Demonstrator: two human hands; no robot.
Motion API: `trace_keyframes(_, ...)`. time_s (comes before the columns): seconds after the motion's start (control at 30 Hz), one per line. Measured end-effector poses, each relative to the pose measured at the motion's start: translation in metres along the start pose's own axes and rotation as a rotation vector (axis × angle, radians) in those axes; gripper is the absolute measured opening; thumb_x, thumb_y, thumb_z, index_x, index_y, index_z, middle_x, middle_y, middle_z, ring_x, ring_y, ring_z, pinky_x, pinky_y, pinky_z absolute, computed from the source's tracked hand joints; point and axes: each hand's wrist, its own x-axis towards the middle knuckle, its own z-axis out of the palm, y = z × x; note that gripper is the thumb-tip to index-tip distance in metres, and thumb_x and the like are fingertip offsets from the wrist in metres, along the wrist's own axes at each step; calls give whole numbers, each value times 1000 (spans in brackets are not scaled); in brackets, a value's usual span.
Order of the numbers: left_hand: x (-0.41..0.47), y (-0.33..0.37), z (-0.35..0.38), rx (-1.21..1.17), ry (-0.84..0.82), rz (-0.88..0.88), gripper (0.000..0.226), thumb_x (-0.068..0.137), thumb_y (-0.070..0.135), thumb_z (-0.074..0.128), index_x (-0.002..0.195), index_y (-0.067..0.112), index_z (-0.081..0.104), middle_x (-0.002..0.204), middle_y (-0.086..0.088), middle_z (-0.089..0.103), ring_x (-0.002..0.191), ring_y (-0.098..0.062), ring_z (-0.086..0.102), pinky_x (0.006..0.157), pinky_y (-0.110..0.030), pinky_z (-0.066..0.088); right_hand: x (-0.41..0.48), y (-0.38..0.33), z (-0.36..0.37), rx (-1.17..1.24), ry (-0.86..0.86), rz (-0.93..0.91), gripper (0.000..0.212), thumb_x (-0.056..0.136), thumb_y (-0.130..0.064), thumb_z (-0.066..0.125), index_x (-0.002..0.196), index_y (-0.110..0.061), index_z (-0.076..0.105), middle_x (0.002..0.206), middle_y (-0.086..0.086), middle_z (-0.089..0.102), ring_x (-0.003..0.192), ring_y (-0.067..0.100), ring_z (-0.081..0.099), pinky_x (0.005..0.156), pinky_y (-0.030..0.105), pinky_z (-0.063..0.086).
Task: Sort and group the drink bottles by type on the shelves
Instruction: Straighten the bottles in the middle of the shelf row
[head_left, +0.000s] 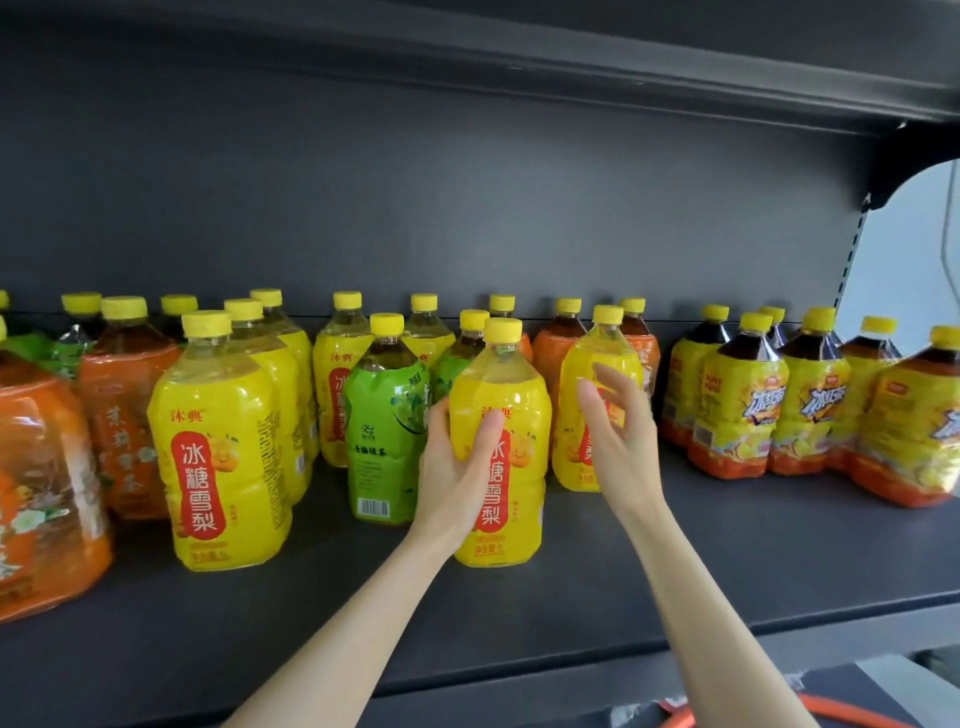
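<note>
The left hand (457, 467) wraps around a yellow bottle (514, 395) at the front of the dark shelf (727, 545). A green bottle (382, 441) stands close on its left. The right hand (618, 441) is open, fingers spread, in front of another yellow bottle (608, 358). Bottles with dark drink (737, 410) stand together at the right.

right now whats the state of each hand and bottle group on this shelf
left hand: grips centre pear bottle
right hand: open, fingers spread, holds nothing
centre pear bottle: upright, capped, held
green tea bottle: upright, capped, standing beside the left hand
front-left pear bottle: upright, capped, untouched
iced tea bottles: upright, capped, grouped at right
shelf: types mixed, not fully sorted
</note>
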Motion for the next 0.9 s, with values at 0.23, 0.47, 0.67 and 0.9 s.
trace_keyframes(0.23,1,-12,10,-1,116,57,46,70,67,48,108,41,49,107,16,62,97,1,62,82,-18,50,51,41,-17,-23,-20,233,111,64,-69,70,150,-22,16,150,5,35,137,24,36,111,51,35)
trace_keyframes(0.47,2,-6,16,26,172,22,44,71,66,48,107,40,52,109,9,64,100,-8,62,85,-29,51,64,53,-25,8,-58,232,89,54,-68,79,128,-29,48,124,1,60,111,21,61,90,49,55)
trace_keyframes(0.67,-22,7,8,30,223,9,36,76,52,47,105,33,55,103,5,66,89,-8,66,65,-15,52,27,32,-34,118,-113,196,92,45,-74,79,122,-33,50,121,1,62,107,22,64,86,49,56)
trace_keyframes(0.9,-41,26,-40,26,250,-16,39,72,56,45,105,37,53,106,6,65,93,-11,64,71,-24,50,-16,-10,-14,259,-212,184,81,55,-49,79,124,-24,44,111,-2,66,98,16,67,80,37,58)
